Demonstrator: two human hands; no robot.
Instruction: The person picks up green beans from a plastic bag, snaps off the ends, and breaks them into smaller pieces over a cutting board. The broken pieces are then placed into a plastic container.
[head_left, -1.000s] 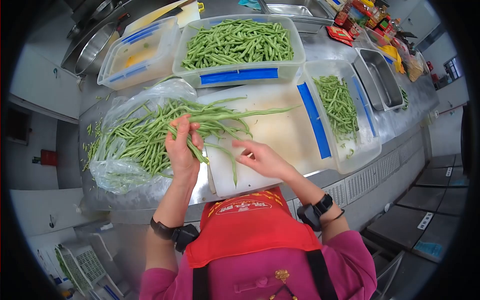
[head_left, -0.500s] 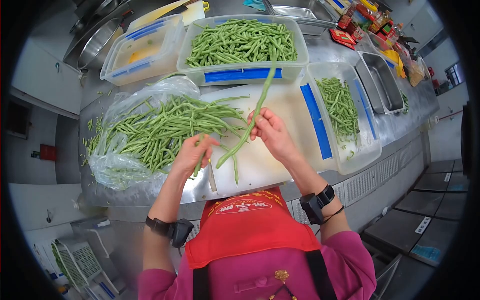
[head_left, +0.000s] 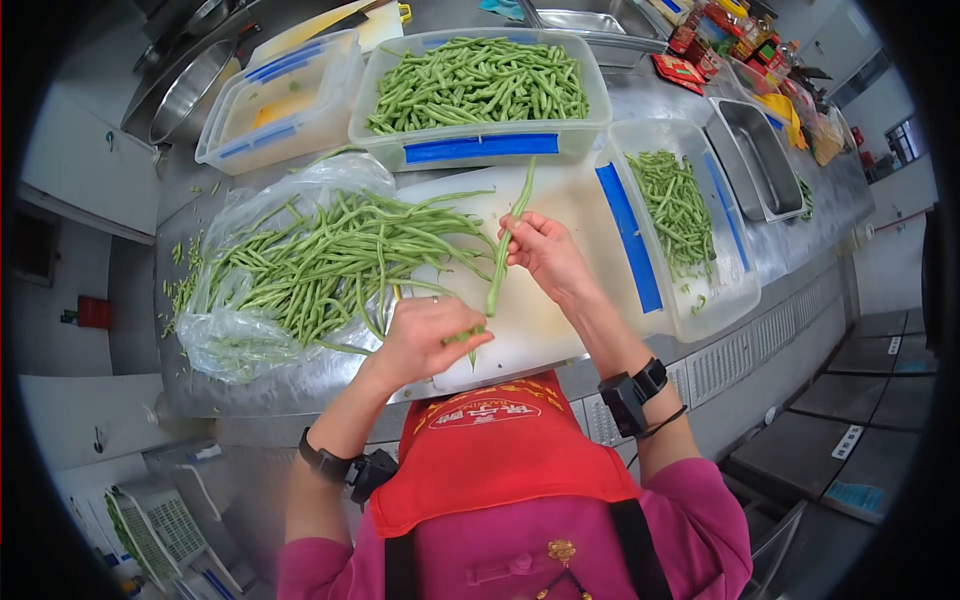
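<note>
The right hand (head_left: pixel 545 255) has its grip closed around the middle of a long green bean (head_left: pixel 505 245), fingers and thumb pinched on the pod, which runs from about 12 o'clock near the blue-labelled tub down toward 6 o'clock over the white cutting board (head_left: pixel 570 250). The left hand (head_left: pixel 425 338) sits at the 7 o'clock side of the right, fingers curled shut on the lower end of the same bean, with a short green piece showing at the fingertips. The bean is held just above the board, between the two hands. At 9 o'clock of the hands, a heap of untrimmed green beans (head_left: pixel 320 255) lies on a clear plastic bag (head_left: pixel 235 335) spread on the steel counter (head_left: pixel 300 390). At 12 o'clock stands a large clear tub of green beans (head_left: pixel 480 85); at 2 o'clock, a second clear tub (head_left: pixel 690 215) holds a smaller lot of cut beans. A third tub (head_left: pixel 275 100), at 11 o'clock, holds something yellow; what it is cannot be told.
</note>
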